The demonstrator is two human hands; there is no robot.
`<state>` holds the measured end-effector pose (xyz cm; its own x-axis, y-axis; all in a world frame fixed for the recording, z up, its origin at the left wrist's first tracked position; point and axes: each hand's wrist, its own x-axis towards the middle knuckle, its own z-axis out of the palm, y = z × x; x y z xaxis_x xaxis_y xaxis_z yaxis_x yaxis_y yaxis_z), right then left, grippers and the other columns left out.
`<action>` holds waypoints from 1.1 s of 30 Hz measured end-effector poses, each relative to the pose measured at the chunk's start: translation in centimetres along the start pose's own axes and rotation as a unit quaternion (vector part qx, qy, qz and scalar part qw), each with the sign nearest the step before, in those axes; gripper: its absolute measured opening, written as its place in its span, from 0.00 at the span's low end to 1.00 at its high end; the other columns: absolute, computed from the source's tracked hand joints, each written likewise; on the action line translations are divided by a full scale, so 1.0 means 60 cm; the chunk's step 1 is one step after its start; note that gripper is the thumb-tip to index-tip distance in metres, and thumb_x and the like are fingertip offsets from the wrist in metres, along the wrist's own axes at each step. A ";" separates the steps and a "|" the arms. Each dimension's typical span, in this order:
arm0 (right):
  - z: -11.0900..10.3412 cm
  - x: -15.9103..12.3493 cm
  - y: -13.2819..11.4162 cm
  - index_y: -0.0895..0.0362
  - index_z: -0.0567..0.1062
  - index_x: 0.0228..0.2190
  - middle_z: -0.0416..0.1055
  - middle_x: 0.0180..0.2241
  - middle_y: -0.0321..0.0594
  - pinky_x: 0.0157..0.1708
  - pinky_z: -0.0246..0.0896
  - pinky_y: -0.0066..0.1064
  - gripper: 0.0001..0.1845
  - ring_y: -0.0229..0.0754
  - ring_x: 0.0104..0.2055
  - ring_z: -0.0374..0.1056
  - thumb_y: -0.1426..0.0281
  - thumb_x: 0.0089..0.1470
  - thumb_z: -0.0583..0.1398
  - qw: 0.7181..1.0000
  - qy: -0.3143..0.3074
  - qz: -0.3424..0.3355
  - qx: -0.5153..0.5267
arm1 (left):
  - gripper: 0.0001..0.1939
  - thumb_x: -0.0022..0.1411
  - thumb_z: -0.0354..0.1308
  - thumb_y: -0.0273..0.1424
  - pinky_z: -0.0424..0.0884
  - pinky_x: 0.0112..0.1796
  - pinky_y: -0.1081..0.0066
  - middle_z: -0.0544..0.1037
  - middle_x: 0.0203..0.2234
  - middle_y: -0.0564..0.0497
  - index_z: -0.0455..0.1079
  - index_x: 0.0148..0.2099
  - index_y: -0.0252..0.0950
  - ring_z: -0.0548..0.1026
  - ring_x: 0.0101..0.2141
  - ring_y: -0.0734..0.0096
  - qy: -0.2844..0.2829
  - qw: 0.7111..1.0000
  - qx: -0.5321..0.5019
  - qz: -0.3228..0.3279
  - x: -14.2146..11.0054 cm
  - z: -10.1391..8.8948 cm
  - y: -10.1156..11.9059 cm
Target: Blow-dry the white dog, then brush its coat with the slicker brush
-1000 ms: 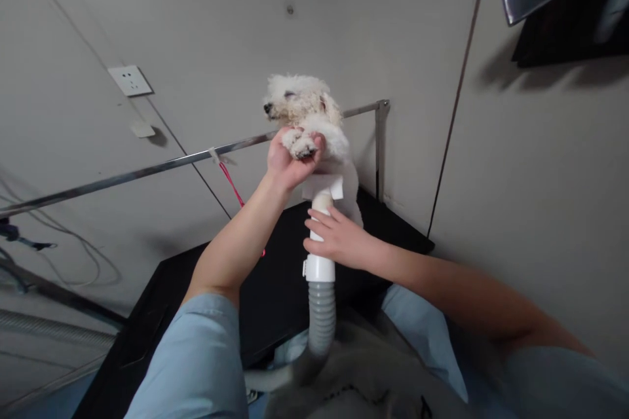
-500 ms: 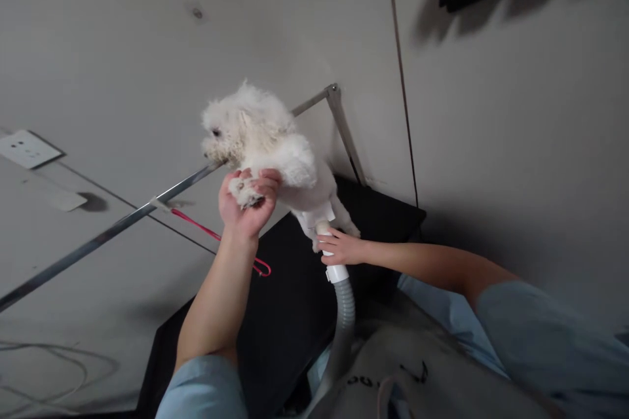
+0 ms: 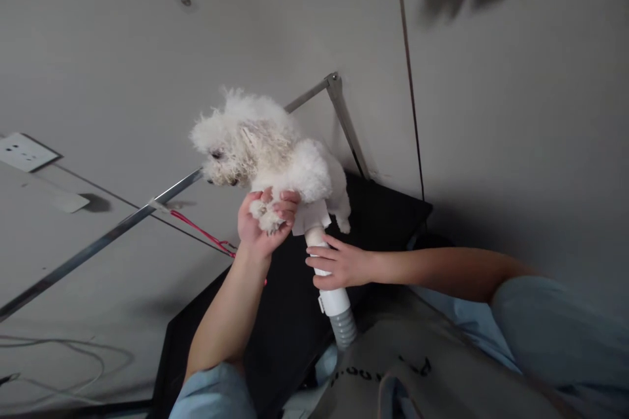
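Observation:
A fluffy white dog (image 3: 275, 137) is held half upright over a black table (image 3: 275, 321), its head turned to the left. My left hand (image 3: 263, 226) is closed around its front paws (image 3: 268, 215), which poke out between thumb and fingers. Lower right, my right hand (image 3: 341, 265) is wrapped over the white handle of a dryer hose (image 3: 334, 301). The wide white nozzle (image 3: 312, 216) points up against the dog's belly side; whether it touches the fur I cannot tell. Grey corrugated tubing leads from the handle down toward my apron.
A metal grooming arm (image 3: 98, 249) runs behind the dog, with a red leash loop (image 3: 201, 229) hanging from it. The wall close behind carries a socket plate (image 3: 27, 152). Loose cables (image 3: 73, 347) show at lower left.
My left hand and the paws have shifted right and down. The dog's head has dipped, and its fur looks more ruffled. The dryer handle has come slightly left and appears closer.

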<state>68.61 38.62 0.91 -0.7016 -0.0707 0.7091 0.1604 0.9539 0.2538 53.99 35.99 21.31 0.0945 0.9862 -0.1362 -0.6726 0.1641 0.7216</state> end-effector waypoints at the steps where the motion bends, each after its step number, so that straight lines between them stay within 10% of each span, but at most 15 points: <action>1: -0.012 0.003 -0.005 0.48 0.77 0.39 0.74 0.54 0.40 0.63 0.52 0.55 0.06 0.48 0.64 0.61 0.70 0.63 0.60 1.000 0.010 -0.001 -0.004 | 0.15 0.60 0.57 0.33 0.69 0.23 0.80 0.65 0.31 0.49 0.58 0.25 0.34 0.65 0.22 0.83 -0.003 1.000 0.004 -0.005 0.003 -0.004 -0.003; 9: -0.023 0.001 -0.008 0.50 0.76 0.39 0.75 0.51 0.42 0.60 0.55 0.56 0.05 0.52 0.62 0.63 0.69 0.64 0.59 0.998 0.033 -0.007 -0.046 | 0.15 0.58 0.56 0.33 0.72 0.25 0.78 0.65 0.30 0.49 0.58 0.23 0.33 0.64 0.23 0.81 -0.009 1.000 0.017 -0.003 0.012 -0.028 -0.002; 20: -0.035 0.102 -0.012 0.51 0.75 0.42 0.75 0.47 0.44 0.57 0.57 0.56 0.07 0.54 0.61 0.65 0.71 0.65 0.56 0.994 -0.089 -0.012 -0.070 | 0.14 0.59 0.57 0.31 0.72 0.27 0.80 0.67 0.31 0.49 0.58 0.24 0.33 0.66 0.24 0.81 -0.018 1.000 -0.009 0.015 0.029 -0.042 0.023; 33: 0.165 -0.052 0.063 0.53 0.77 0.39 0.75 0.49 0.48 0.58 0.53 0.58 0.08 0.55 0.61 0.65 0.73 0.63 0.58 0.978 -0.175 0.105 -0.033 | 0.10 0.56 0.53 0.27 0.69 0.24 0.79 0.64 0.31 0.49 0.55 0.25 0.34 0.64 0.22 0.82 -0.004 0.998 -0.051 -0.040 0.019 -0.068 -0.001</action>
<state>64.51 45.36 -6.87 -0.8413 0.2411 0.4838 0.3633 0.9149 0.1759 51.16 37.02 18.32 0.1560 0.9705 -0.1839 -0.7338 0.2386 0.6361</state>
